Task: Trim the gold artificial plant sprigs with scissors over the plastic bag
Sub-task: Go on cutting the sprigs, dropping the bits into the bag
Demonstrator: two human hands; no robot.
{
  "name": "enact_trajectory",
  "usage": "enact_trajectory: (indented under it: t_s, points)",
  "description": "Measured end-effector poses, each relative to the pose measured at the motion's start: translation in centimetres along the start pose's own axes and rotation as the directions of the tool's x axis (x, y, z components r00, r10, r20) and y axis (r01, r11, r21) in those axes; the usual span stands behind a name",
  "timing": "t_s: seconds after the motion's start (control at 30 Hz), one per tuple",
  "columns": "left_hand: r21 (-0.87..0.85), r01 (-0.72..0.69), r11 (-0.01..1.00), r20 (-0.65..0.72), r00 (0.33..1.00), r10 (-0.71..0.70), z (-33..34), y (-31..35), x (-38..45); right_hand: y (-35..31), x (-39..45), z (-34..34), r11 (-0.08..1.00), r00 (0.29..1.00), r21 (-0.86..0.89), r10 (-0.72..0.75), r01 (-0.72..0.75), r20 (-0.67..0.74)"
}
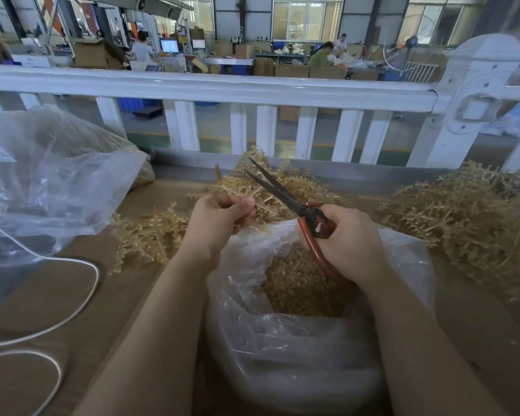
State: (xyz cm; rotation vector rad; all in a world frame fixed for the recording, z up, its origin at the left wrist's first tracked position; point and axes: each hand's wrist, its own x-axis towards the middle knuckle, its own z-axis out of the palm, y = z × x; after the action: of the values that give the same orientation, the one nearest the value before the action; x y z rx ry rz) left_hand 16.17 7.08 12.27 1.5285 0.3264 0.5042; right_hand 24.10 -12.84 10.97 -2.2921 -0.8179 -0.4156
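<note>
- The table (72, 295) is carrying the whole job, with a heap of gold sprigs (463, 217) lying at the right and more of them spreading in front of the hands and to their left.
- The plastic bag (297, 340) is sitting open just under both hands, already holding a layer of gold trimmings, so each cut is best made right above its mouth to let the offcuts drop in.
- A second, larger bag (51, 181) is slumping at the left, well apart from the cutting.
- The right hand (351, 244) is gripping the red handles of the scissors (285, 199), whose blades are standing parted and pointing away; they want bringing back to the stem before closing.
- The left hand (219, 220) is pinching a sprig (264, 211) by its stems, though which piece it is holding is hard to tell against the pile; fingertips are better kept behind the blade line.
</note>
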Motion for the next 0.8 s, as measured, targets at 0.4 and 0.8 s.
enact_trajectory:
  t_s: [0.4,0.8]
  points:
    - [-0.072,0.027,0.997,0.032,0.999,-0.025,-0.2,-0.1,0.2,0.6,0.1,0.1,0.993,0.996,-0.12,0.02,-0.009,0.092]
    - [0.013,-0.136,0.991,0.068,0.988,0.135,-0.2,0.4,-0.2,1.0,0.2,0.3,0.986,0.986,-0.163,0.071,-0.046,0.152]
